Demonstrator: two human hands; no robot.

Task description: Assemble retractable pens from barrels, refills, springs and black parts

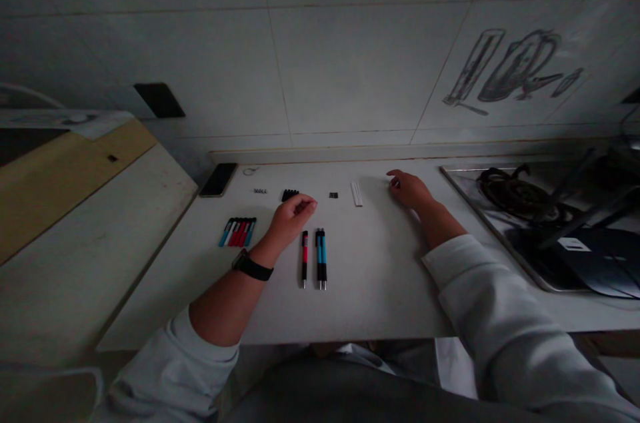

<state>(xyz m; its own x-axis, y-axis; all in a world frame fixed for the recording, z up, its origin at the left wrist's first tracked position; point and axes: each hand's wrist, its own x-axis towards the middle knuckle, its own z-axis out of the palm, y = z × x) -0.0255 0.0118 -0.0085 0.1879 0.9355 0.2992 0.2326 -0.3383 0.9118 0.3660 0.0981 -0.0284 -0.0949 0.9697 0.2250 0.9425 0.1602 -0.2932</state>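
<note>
My left hand (294, 215), with a dark watch on the wrist, hovers over the middle of the white counter. Its fingers are curled together, and whatever they hold is hidden. Just behind it lie several black pen grips (290, 194). Below its fingertips are a red-and-black pen (305, 260) and two blue-and-black pens (321, 260). To the right, my right hand (409, 190) reaches down to the counter with bent fingers, the index tip pointing left. Anything in its grip is too small to name. White thin tubes (357, 194) and small black pieces (333, 195) lie between the hands.
Several blue, white and red pen barrels (237, 232) lie in a row at left. Small springs (260, 191), a ring-like loop (249, 171) and a phone (219, 180) are behind them. A gas stove (520, 193) borders the right side; a tiled wall (345, 76) stands behind.
</note>
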